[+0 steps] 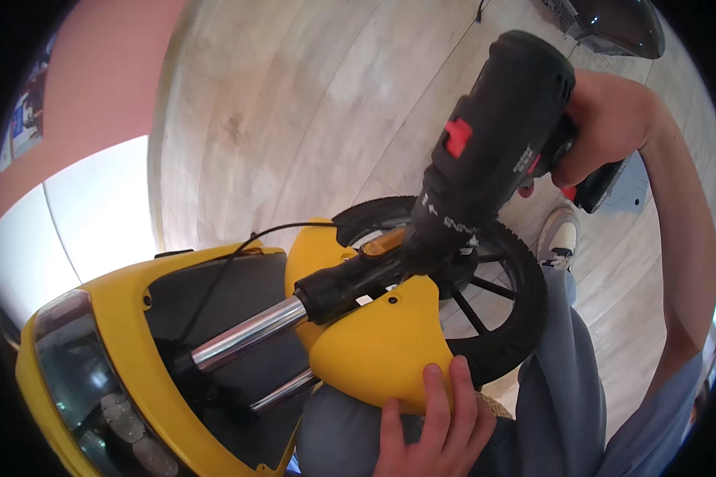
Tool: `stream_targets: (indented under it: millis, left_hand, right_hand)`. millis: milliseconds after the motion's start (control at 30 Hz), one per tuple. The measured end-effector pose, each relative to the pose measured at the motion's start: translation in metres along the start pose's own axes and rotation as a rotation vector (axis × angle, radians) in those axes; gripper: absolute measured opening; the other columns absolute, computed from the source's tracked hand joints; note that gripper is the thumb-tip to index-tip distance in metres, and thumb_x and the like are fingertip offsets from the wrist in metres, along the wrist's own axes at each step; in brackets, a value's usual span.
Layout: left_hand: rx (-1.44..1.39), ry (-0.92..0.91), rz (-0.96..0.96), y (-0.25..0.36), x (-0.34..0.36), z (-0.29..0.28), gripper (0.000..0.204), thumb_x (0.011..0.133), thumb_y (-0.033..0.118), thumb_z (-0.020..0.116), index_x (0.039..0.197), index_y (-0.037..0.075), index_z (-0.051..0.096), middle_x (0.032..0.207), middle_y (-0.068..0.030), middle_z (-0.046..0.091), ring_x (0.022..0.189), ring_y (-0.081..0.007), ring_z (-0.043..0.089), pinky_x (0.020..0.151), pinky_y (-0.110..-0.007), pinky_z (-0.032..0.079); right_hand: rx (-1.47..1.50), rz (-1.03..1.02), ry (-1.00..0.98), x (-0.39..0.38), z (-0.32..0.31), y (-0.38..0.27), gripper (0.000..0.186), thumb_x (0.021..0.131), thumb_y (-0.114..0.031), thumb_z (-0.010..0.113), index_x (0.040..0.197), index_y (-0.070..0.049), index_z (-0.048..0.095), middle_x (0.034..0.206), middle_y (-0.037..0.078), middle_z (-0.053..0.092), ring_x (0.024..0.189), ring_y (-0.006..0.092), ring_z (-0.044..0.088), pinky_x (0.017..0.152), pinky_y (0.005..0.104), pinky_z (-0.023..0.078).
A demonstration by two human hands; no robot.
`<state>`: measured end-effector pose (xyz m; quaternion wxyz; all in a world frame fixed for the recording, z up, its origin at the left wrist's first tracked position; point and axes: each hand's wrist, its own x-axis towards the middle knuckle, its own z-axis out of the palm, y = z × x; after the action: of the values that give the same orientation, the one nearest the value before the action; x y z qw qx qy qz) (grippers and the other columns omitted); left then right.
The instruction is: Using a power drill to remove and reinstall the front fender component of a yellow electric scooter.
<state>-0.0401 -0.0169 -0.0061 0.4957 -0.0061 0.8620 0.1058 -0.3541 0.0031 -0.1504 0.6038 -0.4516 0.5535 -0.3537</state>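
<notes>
My right hand [608,119] is wrapped round the grip of a black cordless drill [497,131] with a red switch on top. The drill's front end points down at the fork leg beside the wheel hub; its very tip is hidden. My left hand [437,421] lies with fingers spread on the lower edge of a yellow front mudguard [382,342]. Behind the mudguard is a black spoked wheel [525,310]. A chrome fork tube [250,334] runs from the black lower fork leg [350,278], which carries an orange reflector [383,242], into the yellow front body.
The yellow front body [119,318] with its clear headlight [79,366] fills the lower left. A black cable [274,229] loops over the fork. My shoe [561,238] stands on the wood-look floor [294,103]. A dark glossy part [620,28] lies at the upper right.
</notes>
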Motion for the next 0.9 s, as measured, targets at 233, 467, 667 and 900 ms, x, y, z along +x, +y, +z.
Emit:
stream_targets:
  millis: [233, 467, 667, 900]
  left_hand:
    - [-0.126, -0.347, 0.312, 0.007, -0.020, 0.079, 0.011, 0.085, 0.014, 0.057, 0.094, 0.007, 0.059, 0.145, -0.0110, 0.042, 0.137, -0.0267, 0.038, 0.098, -0.054, 0.039]
    - [0.009, 0.310, -0.176, 0.005, -0.011, -0.021, 0.021, 0.088, 0.017, 0.059, 0.108, 0.009, 0.057, 0.143, -0.0130, 0.044, 0.135, -0.0284, 0.039, 0.102, -0.051, 0.040]
    - [0.053, 0.302, -0.212, 0.010, -0.009, -0.021, 0.022, 0.088, 0.018, 0.060, 0.108, 0.010, 0.056, 0.145, -0.0124, 0.042, 0.136, -0.0284, 0.037, 0.105, -0.049, 0.039]
    - [0.071, 0.282, -0.181, 0.013, -0.007, -0.022, 0.023, 0.088, 0.019, 0.059, 0.109, 0.009, 0.056, 0.145, -0.0136, 0.042, 0.136, -0.0298, 0.038, 0.103, -0.049, 0.040]
  right_hand:
    - [0.192, 0.343, -0.098, 0.025, -0.007, -0.039, 0.054, 0.055, 0.006, 0.075, 0.107, 0.000, 0.062, 0.091, 0.016, 0.068, 0.075, 0.0207, 0.070, 0.071, 0.0349, 0.056]
    - [0.088, 0.355, -0.155, 0.056, 0.006, -0.019, 0.052, 0.056, 0.003, 0.077, 0.106, -0.001, 0.064, 0.089, 0.013, 0.069, 0.073, 0.0197, 0.068, 0.070, 0.0341, 0.055]
    - [0.089, 0.338, -0.176, 0.056, 0.009, -0.017, 0.051, 0.056, 0.003, 0.077, 0.105, -0.001, 0.064, 0.088, 0.013, 0.069, 0.071, 0.0194, 0.068, 0.067, 0.0328, 0.054]
    - [0.109, 0.318, -0.180, 0.049, 0.011, -0.008, 0.051, 0.056, 0.003, 0.077, 0.105, 0.000, 0.065, 0.088, 0.013, 0.070, 0.069, 0.0189, 0.067, 0.063, 0.0312, 0.053]
